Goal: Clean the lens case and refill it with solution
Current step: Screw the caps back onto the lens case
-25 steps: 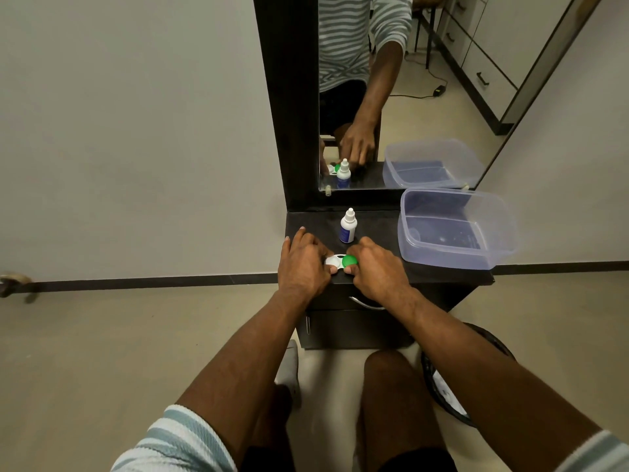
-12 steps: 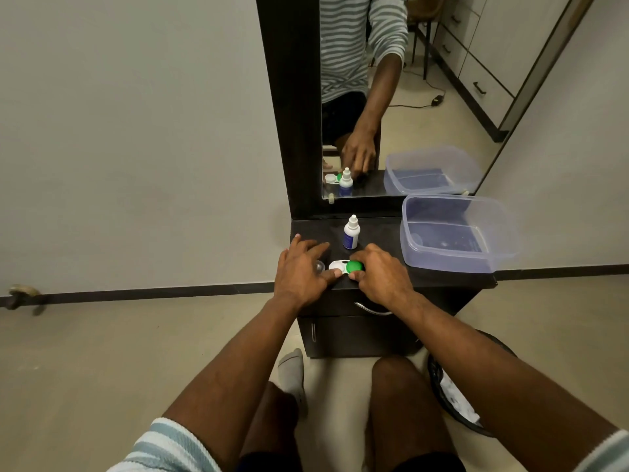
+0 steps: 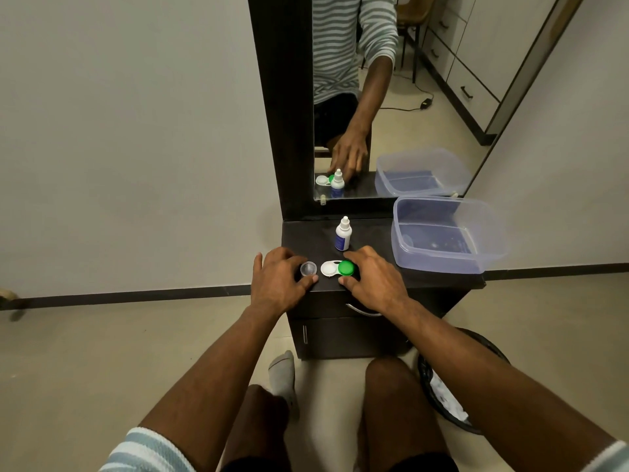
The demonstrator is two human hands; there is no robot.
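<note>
A white lens case (image 3: 329, 268) lies on the front of the dark cabinet top (image 3: 367, 240). Its left well is uncovered and its right well carries a green cap (image 3: 346, 268). My left hand (image 3: 277, 284) holds a clear round cap (image 3: 308, 269) between index finger and thumb, on the top just left of the case. My right hand (image 3: 374, 282) grips the green-capped end, index finger behind it and thumb in front. A small white solution bottle (image 3: 342, 235) with a blue label stands upright behind the case, capped.
A clear plastic tub (image 3: 490, 240) sits on the right of the cabinet top, overhanging its edge. A tall mirror (image 3: 391, 97) rises at the back. A dark round bin (image 3: 476, 349) stands on the floor at the right, by my knee.
The left cap has come off the case. My left hand has carried it a little to the left, so the white well is now uncovered. My right hand stays on the green cap.
</note>
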